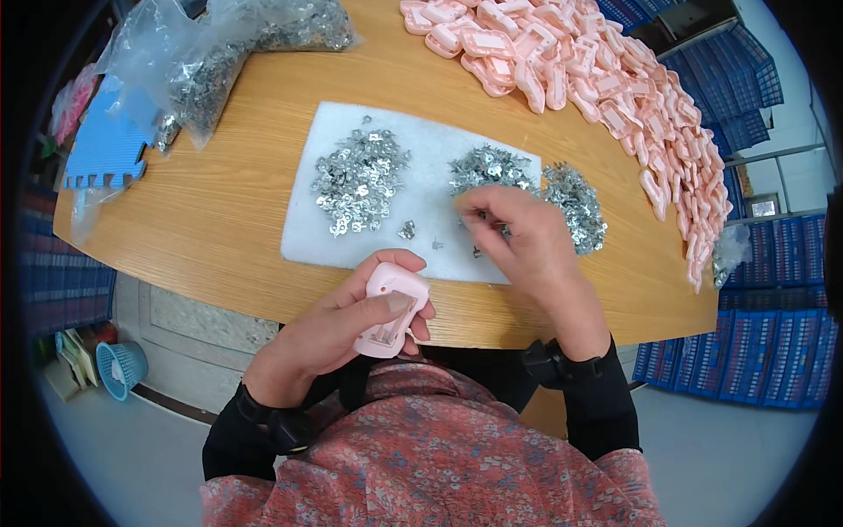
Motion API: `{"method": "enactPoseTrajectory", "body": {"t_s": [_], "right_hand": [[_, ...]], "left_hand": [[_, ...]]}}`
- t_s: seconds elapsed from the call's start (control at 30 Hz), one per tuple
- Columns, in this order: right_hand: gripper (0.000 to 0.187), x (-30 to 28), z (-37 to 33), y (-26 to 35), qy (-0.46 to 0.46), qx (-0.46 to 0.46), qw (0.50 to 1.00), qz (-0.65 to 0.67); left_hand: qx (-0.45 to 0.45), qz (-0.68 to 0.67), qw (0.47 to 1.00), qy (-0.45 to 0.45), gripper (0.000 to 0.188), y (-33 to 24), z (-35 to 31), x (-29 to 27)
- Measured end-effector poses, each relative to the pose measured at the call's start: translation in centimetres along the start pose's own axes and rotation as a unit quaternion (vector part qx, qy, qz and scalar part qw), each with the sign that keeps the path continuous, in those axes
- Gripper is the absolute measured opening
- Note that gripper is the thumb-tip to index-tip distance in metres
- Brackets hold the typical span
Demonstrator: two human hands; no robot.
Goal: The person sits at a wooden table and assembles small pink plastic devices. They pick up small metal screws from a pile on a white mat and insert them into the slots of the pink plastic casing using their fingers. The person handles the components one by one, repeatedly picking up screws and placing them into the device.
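My left hand [334,327] is closed round a pink plastic casing [379,335], just in front of the table's near edge. The casing has an open rectangular recess, like a battery compartment, and my thumb lies across it. Above the white foam sheet [303,211], my right hand [518,230] has its thumb and forefinger drawn together beside a pile of small metal clips [492,165]. Its fingertips are smeared, and whatever they pinch cannot be made out. Another heap of flat metal contact pieces [356,189] covers the sheet's left part. A few loose pieces [407,230] lie between.
More metal pieces [575,206] spill past the sheet's right edge onto the wooden table [237,211]. A large heap of pink casings [606,79] lines the far right. Clear bags of metal parts [206,88] and a blue foam mat [110,145] occupy the far left.
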State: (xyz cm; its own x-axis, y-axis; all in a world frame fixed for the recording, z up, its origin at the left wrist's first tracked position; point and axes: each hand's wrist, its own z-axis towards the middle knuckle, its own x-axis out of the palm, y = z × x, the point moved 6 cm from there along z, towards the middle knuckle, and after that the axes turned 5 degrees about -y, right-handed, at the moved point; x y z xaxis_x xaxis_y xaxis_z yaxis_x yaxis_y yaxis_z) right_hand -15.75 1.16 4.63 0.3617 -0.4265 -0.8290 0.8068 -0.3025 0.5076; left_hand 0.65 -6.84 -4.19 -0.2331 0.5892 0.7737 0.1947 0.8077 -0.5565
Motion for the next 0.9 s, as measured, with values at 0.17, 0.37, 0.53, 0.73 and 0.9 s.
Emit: {"method": "enactPoseTrajectory", "body": {"t_s": [0.17,0.37,0.53,0.73,0.9], "right_hand": [[0.018,0.3,-1.4,-0.7,0.006,0.039,0.998,0.041],[0.019,3.3,-1.7,1.4,0.012,0.005,1.000,0.017],[0.023,2.8,-1.7,0.8,0.006,0.042,0.993,0.108],[0.022,-0.3,-3.2,3.2,0.003,0.009,0.991,0.130],[0.032,-1.1,-4.2,4.3,-0.020,-0.093,0.992,0.078]], "left_hand": [[-0.002,-0.006,1.000,-0.015,0.044,-0.2,0.2,0.2],[0.009,-0.007,0.999,-0.048,0.043,-0.1,0.4,0.4],[0.014,-0.008,0.995,-0.098,0.043,-0.4,0.6,0.7],[0.024,-0.030,0.994,-0.104,0.049,-1.2,2.0,2.2],[0.026,-0.027,0.996,-0.079,0.054,-0.7,3.0,2.8]]}}
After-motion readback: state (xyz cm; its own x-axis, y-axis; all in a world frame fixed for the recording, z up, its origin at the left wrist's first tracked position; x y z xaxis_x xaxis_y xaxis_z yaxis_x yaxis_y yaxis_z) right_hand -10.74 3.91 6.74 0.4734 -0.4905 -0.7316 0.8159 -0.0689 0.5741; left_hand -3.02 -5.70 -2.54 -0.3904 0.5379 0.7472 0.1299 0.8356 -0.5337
